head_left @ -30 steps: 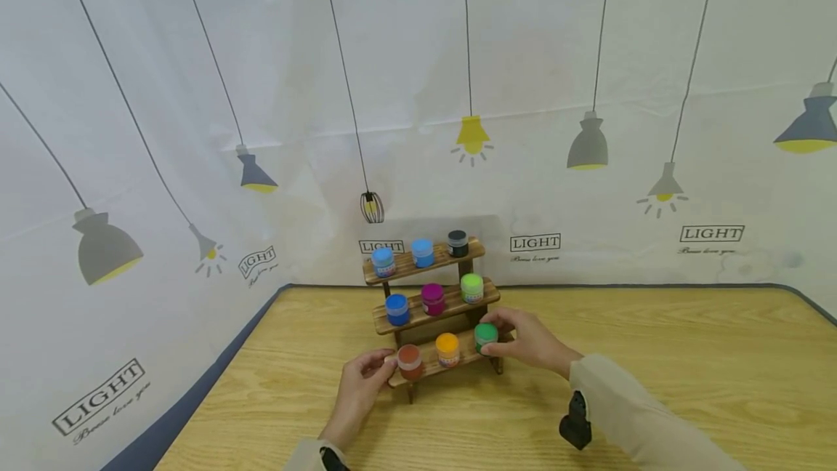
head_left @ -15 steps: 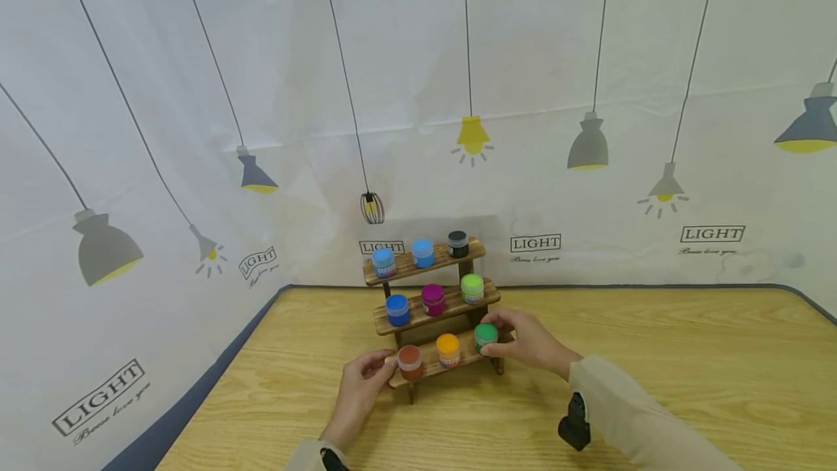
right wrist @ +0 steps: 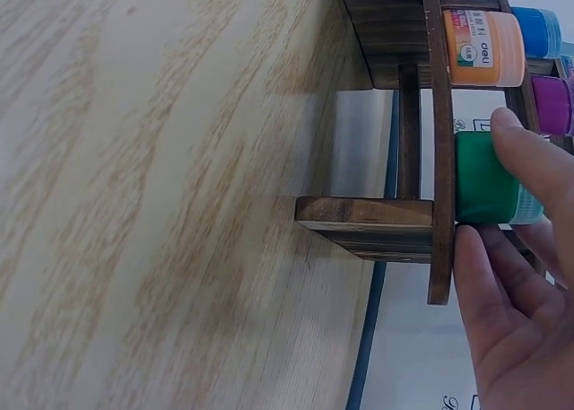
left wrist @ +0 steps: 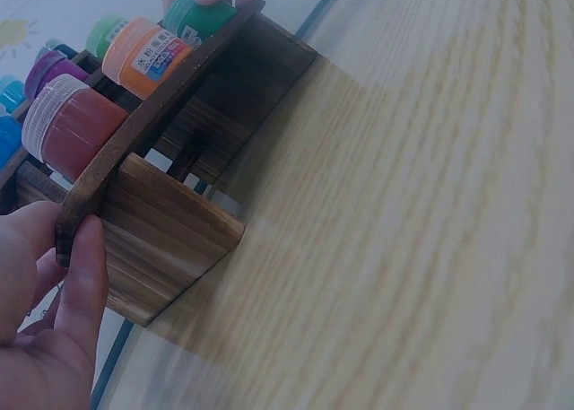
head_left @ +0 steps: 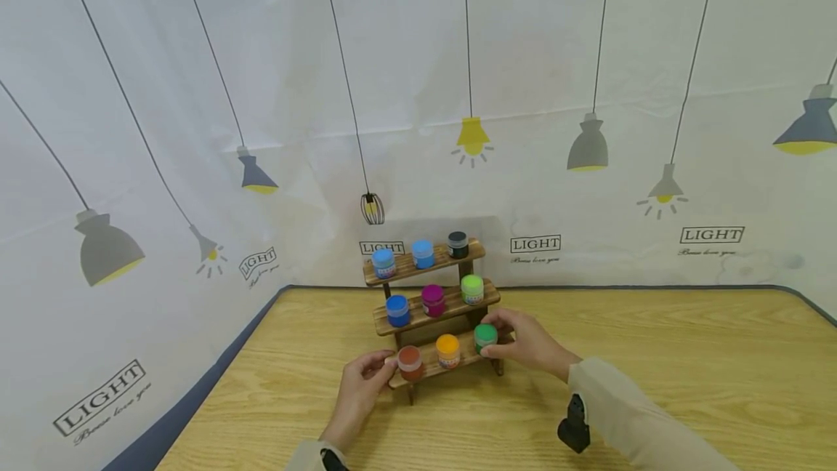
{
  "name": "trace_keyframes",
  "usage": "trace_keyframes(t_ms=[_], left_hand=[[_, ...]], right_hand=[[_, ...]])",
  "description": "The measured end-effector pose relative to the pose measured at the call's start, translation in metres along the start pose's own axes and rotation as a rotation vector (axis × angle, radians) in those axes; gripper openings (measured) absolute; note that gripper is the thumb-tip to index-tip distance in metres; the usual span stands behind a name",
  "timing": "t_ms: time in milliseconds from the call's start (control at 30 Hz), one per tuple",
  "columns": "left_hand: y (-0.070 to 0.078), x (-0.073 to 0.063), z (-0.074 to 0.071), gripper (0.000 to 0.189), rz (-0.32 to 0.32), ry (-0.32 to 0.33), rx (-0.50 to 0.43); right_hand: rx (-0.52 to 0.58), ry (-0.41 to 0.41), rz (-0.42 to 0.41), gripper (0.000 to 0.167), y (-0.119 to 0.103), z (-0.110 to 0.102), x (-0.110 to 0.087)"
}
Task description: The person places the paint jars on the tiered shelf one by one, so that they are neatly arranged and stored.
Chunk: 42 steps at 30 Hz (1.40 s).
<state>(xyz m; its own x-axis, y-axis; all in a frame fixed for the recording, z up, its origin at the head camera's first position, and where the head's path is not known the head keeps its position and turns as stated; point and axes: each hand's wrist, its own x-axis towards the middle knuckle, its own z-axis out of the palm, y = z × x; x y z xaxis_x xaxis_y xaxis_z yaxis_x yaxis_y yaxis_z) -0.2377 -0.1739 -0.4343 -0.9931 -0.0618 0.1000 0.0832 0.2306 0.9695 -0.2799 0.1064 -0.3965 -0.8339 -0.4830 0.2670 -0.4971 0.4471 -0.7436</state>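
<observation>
A three-tier wooden stand [head_left: 428, 362] carries three paint jars on each step. My left hand [head_left: 362, 387] pinches the left end of the lowest step between thumb and fingers, close beside the brown-red paint jar [head_left: 410, 363]. At that step's right end, my right hand [head_left: 526, 342] holds the green paint jar [right wrist: 484, 177] between thumb and fingers; the jar stands on the board. Between those two jars sits an orange paint jar [head_left: 447, 351]. Blue [head_left: 397, 310], purple [head_left: 433, 300] and light green [head_left: 472, 288] jars line the middle step.
On the top step stand two light blue jars, one left [head_left: 383, 263] and one central [head_left: 423, 254], plus a black jar [head_left: 458, 243] at the right. A wood-grain table [head_left: 654, 362] lies underneath. Behind it hangs a white backdrop [head_left: 418, 93] printed with lamps.
</observation>
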Motion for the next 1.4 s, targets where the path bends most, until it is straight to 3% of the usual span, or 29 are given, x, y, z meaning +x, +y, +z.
trace_keyframes(t_ms=[567, 900, 1400], left_hand=[[0.0, 0.002, 0.0, 0.031, 0.017, 0.008, -0.007], [0.0, 0.0, 0.0, 0.031, 0.042, -0.003, -0.01], [0.002, 0.002, -0.001, 0.031, 0.029, -0.02, 0.01]], right_hand=[[0.09, -0.008, -0.003, 0.056, 0.0, -0.013, -0.015], [0.106, -0.019, 0.007, 0.047, 0.004, -0.026, -0.035], [0.128, 0.016, 0.037, 0.045, 0.012, -0.042, -0.061]])
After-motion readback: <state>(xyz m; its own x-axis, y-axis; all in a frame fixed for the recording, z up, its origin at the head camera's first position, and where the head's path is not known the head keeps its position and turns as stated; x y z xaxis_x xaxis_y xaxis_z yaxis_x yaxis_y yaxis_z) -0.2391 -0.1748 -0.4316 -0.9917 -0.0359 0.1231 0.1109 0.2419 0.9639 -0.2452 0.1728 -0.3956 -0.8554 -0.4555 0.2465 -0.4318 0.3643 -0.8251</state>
